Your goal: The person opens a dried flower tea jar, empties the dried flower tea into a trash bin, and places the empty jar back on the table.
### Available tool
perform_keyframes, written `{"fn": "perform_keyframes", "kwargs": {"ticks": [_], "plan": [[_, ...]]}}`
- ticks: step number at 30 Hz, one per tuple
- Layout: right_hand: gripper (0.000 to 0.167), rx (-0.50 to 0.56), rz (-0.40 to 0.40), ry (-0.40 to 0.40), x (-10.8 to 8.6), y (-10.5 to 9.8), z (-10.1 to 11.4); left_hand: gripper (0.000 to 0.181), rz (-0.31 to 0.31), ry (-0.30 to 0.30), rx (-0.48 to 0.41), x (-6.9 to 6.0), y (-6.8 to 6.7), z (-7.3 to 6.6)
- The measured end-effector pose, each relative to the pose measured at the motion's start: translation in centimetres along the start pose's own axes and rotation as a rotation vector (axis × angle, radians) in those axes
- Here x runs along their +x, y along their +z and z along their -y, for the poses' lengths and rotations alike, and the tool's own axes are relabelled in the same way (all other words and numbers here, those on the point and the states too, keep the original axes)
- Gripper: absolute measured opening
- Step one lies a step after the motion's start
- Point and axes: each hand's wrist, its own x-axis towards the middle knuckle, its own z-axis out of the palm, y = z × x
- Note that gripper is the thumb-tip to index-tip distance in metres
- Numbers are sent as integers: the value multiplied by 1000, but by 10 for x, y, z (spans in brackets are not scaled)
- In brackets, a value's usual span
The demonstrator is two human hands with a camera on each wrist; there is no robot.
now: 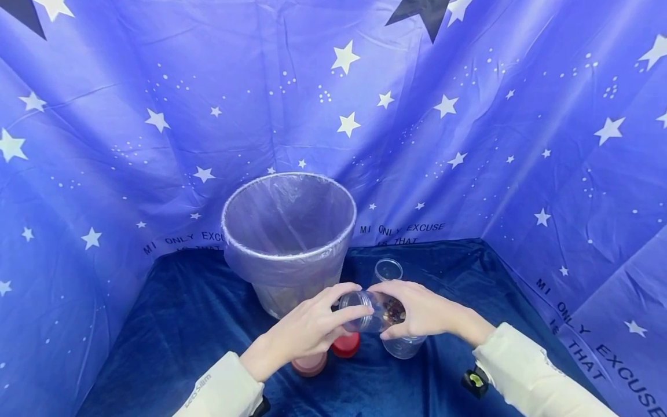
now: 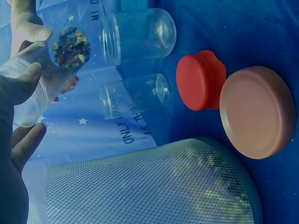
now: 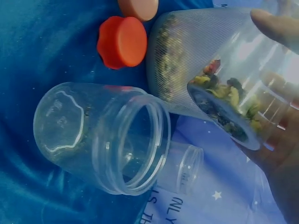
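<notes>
Both hands hold a clear plastic jar (image 1: 378, 307) lying nearly on its side above the table. My left hand (image 1: 304, 324) grips it around the ridged neck, thumb and fingers on opposite sides. At the base end my right hand (image 1: 429, 310) grips the jar. Small dried pieces in yellow, green and dark red (image 3: 229, 100) lie inside near the base. Below the right hand stands a wider clear jar (image 3: 70, 126) with an uncovered mouth; a narrower clear jar (image 2: 138, 95) stands behind it. Beneath the left hand lie a red lid (image 1: 346, 346) and a pink lid (image 1: 310, 366).
A mesh wastebasket (image 1: 273, 295) lined with a clear plastic bag stands at the back left, with yellowish bits visible low inside through the mesh. Dark blue cloth (image 1: 198, 330) covers the table. A blue star-print curtain (image 1: 292, 110) encloses the back and sides.
</notes>
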Motion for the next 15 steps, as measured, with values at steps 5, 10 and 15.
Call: {"fn": "perform_keyframes", "kwargs": {"ticks": [5, 10, 15], "plan": [[71, -86, -52, -25, 0, 7, 2, 53, 7, 3, 0, -1, 1, 1], [72, -157, -125, -55, 3, 15, 2, 58, 5, -23, -26, -1, 1, 2], [70, -221, -177, -92, 4, 22, 4, 57, 46, -110, -82, -3, 2, 1]]}}
